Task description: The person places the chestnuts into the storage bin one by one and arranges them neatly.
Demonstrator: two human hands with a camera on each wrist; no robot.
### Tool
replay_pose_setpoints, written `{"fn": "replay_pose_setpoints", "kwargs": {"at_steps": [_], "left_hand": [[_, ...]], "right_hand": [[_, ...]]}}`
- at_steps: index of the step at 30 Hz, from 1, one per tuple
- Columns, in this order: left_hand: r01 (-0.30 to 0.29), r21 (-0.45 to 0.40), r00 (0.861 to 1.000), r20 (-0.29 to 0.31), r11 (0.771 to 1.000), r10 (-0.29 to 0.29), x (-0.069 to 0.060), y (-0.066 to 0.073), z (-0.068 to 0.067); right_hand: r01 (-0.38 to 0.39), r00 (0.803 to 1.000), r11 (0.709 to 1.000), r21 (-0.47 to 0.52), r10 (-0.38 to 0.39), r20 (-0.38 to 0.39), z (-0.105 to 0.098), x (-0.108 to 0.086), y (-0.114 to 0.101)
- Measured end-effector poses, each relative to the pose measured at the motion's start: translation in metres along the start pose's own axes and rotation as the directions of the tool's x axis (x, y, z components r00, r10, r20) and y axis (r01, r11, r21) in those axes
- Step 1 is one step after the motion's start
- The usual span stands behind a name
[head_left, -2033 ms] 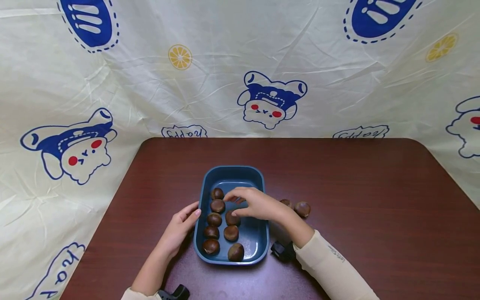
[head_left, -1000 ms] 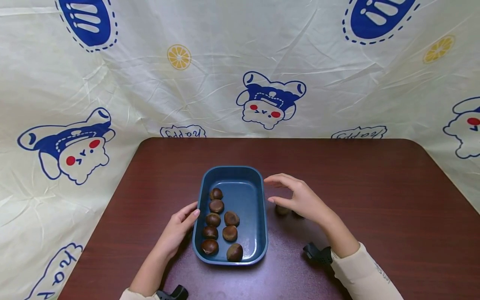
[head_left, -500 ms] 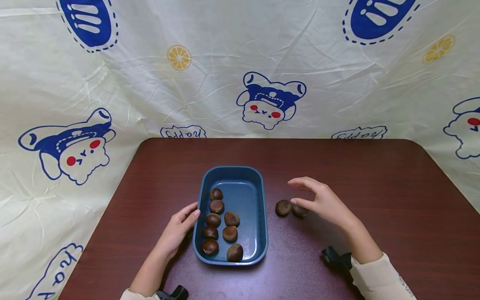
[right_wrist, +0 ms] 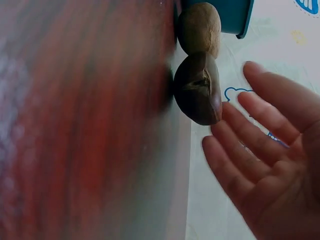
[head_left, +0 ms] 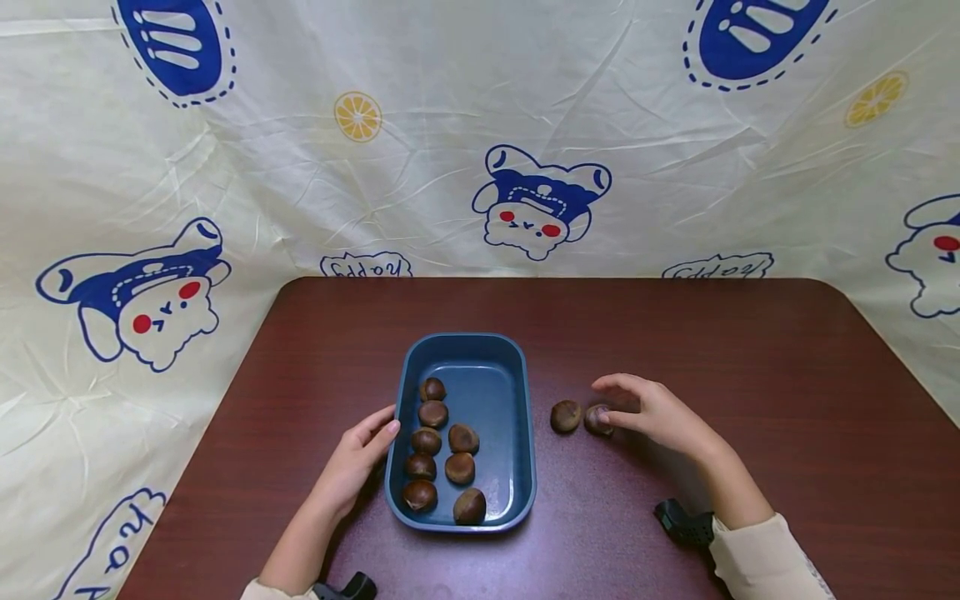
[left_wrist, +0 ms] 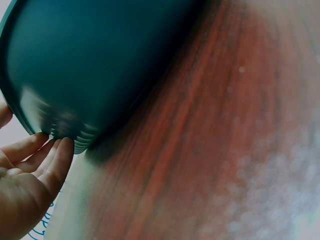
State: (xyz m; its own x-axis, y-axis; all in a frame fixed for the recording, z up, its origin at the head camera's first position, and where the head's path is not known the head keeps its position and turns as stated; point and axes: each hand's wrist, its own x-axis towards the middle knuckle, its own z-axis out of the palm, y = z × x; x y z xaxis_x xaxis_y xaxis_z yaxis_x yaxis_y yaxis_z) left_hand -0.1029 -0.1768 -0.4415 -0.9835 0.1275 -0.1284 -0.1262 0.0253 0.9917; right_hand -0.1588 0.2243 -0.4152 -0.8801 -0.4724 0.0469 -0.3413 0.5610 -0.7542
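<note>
In the head view, a blue rectangular tray [head_left: 498,417] holds several brown chestnuts [head_left: 460,467], arranged in a longer left column and a shorter one beside it. The left hand [head_left: 360,454] rests against the tray's left side; its fingertips touch the outer wall [left_wrist: 95,85] in the left wrist view. Right of the tray, two chestnuts lie side by side on the table, a nearer-to-tray chestnut [head_left: 566,416] and an outer chestnut [head_left: 597,421]. Around the outer one the right hand [head_left: 663,417] hovers with spread fingers, thumb in front of it. The right wrist view shows nothing gripped in the right hand.
A dark reddish-brown table [head_left: 750,375] lies under everything. Behind it hangs a pale cloth [head_left: 420,183] with cartoon prints. Black wrist devices [head_left: 684,523] sit below both hands.
The right hand has withdrawn from over the tray, moved right past the loose chestnuts and lowered toward the outer one. The left hand and the tray have stayed practically still.
</note>
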Motion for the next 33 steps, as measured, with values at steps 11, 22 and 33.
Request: {"fn": "replay_pose_setpoints", "kwargs": {"at_steps": [11, 22, 33], "left_hand": [[-0.004, -0.001, 1.000, -0.005, 1.000, 0.004, 0.000, -0.001, 0.000], [0.000, -0.004, 1.000, -0.002, 1.000, 0.000, 0.000, 0.000, 0.001], [-0.003, -0.011, 1.000, 0.006, 1.000, 0.003, 0.000, 0.000, 0.000]], "right_hand": [[-0.043, 0.991, 0.999, -0.005, 0.043, 0.124, 0.001, -0.001, 0.008], [-0.028, 0.994, 0.999, 0.041, 0.023, 0.109, 0.003, 0.000, 0.013], [-0.004, 1.000, 1.000, 0.010, 0.004, -0.019, 0.000, 0.000, 0.009]]}}
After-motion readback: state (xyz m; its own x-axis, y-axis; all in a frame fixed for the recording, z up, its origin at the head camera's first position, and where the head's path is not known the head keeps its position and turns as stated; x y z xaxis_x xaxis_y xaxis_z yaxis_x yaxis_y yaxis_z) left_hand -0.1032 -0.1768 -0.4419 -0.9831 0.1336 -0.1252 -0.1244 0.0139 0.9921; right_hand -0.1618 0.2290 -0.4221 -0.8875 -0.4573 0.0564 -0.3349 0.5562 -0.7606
